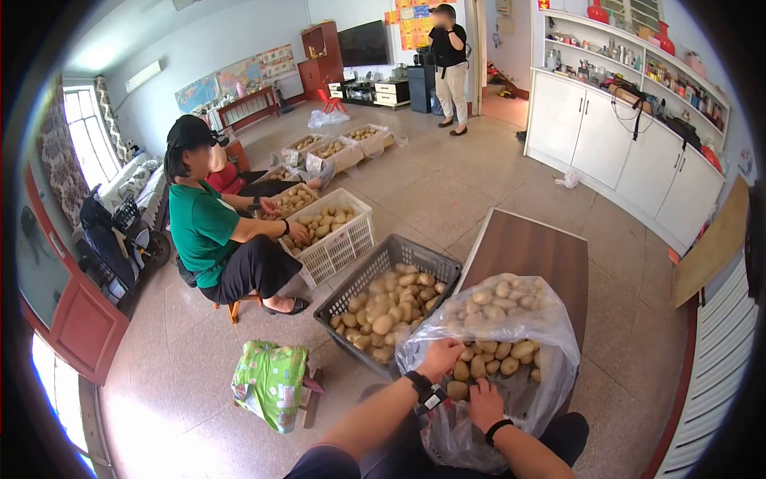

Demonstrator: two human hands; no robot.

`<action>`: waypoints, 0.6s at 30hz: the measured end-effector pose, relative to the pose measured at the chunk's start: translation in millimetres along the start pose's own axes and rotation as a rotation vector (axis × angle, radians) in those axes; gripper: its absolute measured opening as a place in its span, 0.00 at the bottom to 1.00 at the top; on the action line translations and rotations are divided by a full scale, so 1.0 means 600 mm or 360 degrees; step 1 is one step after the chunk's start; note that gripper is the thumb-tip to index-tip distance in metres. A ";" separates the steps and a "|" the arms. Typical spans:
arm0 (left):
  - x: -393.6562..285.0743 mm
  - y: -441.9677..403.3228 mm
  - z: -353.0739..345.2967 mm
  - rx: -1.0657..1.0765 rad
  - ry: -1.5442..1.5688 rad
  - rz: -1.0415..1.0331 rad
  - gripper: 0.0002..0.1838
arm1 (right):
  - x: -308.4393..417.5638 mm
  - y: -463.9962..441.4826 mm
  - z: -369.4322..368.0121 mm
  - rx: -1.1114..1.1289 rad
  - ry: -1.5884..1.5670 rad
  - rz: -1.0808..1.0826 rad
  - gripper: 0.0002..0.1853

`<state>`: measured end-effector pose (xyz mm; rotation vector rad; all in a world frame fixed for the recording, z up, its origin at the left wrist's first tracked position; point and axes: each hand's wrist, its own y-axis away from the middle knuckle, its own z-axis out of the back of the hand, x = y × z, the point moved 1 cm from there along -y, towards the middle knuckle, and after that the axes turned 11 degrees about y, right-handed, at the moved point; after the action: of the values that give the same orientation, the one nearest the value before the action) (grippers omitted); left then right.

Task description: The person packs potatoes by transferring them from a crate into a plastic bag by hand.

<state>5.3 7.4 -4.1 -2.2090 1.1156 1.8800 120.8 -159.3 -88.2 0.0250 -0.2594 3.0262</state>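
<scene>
A clear plastic bag [558,319] lined with potatoes [500,351] lies in front of me, its mouth opened toward my body. My left hand [441,359] is closed at the bag's left edge, and the plastic seems to be gathered in its fingers. Just inside the mouth, my right hand [484,405] has its fingers stretched out beside the nearest potatoes; nothing shows in its grip. Left of the bag stands a dark grey crate [335,299] holding many loose potatoes [383,323].
A brown tabletop [527,247] lies beyond the bag. To the left are a green bag [271,383] on a low stool and a seated person in green [203,223] reaching into a white crate [339,247]. Another person [449,64] stands at the back, near white cabinets [590,136].
</scene>
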 end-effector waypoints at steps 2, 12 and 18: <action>0.004 -0.003 0.002 0.0017 0.0001 -0.0015 0.08 | 0.002 0.000 0.006 0.0038 -0.0022 -0.0014 0.20; 0.007 -0.007 0.000 0.0025 -0.0072 -0.0029 0.09 | -0.003 0.000 0.018 0.0124 -0.0170 -0.0087 0.19; 0.011 -0.006 -0.001 0.0040 -0.0083 -0.0029 0.09 | -0.010 0.003 0.008 0.0125 -0.0169 -0.0112 0.18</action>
<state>7.6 6.7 -11.3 -2.1363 1.1009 1.8941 126.7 -162.4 -84.0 0.1971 -0.1447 2.9672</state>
